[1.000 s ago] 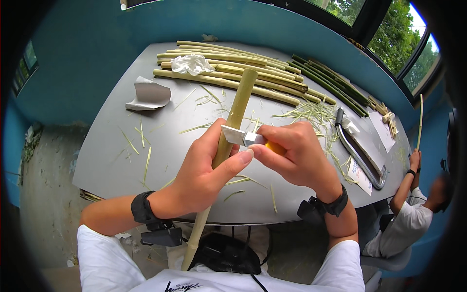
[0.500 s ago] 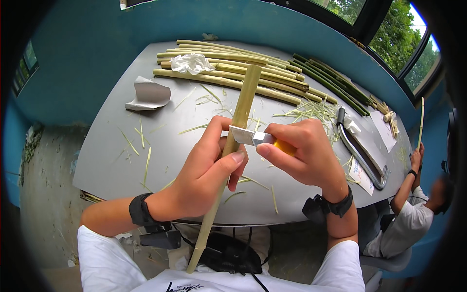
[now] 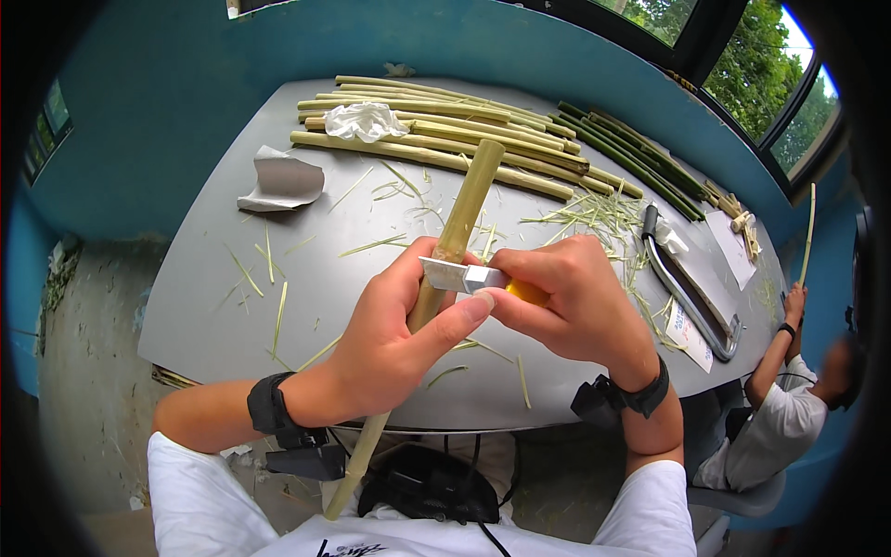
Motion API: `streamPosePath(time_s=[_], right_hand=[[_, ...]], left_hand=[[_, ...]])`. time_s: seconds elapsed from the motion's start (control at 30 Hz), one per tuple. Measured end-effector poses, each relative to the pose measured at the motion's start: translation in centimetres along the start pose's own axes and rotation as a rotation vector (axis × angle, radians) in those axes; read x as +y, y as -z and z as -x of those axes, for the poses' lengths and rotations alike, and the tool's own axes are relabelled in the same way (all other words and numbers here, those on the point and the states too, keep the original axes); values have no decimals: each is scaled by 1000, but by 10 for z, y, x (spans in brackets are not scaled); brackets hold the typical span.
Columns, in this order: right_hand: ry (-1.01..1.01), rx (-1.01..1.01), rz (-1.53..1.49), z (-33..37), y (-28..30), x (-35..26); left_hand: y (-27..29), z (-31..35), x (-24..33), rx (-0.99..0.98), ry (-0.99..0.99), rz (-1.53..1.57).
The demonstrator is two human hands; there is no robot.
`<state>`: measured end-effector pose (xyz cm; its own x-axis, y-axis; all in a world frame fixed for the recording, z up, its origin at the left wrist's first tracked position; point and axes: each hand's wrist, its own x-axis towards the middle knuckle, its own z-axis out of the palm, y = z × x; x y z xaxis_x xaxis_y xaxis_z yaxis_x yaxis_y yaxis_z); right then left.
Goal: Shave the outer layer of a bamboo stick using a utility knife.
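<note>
A bamboo pole (image 3: 471, 190) slants from my waist up over the table, its far end raised in front of the stacked poles. My left hand (image 3: 390, 339) is wrapped round it near the middle, with the thumb reaching to the tool in my other hand. In my right hand (image 3: 571, 297) I grip a scraping knife (image 3: 455, 276) by its yellow handle. Its flat, wide metal blade lies across the pole at a node, just beyond my left fingers. Part of the handle is hidden by my right fingers.
Peeled poles (image 3: 436, 139) and green poles (image 3: 631, 162) lie along the table's far side. A hacksaw (image 3: 691, 288) rests at the right, near scattered shavings (image 3: 594, 218). Curled brown paper (image 3: 281, 181) and white tissue (image 3: 365, 121) lie left. A co-worker (image 3: 780, 418) at right holds a thin stick.
The pole has slid back toward my body and its near end has shifted left. The blade has moved slightly nearer and left, and my left thumb now reaches the tool.
</note>
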<state>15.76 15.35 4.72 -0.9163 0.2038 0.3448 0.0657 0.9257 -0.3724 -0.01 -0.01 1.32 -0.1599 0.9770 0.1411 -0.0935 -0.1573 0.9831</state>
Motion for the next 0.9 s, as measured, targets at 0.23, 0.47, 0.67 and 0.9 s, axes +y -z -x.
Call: streamPosePath(time_s=[0.23, 0.47, 0.67, 0.9], right_hand=[[0, 45, 25, 2, -3, -4], [19, 90, 71, 3, -6, -6], [-4, 188, 112, 1, -10, -7], [-37, 183, 17, 0, -2, -3]], left_hand=[[-1, 1, -1, 74, -48, -129], [-1, -1, -14, 110, -192, -213], [-5, 2, -10, 154, -67, -129], [-5, 5, 5, 117, -39, -162]])
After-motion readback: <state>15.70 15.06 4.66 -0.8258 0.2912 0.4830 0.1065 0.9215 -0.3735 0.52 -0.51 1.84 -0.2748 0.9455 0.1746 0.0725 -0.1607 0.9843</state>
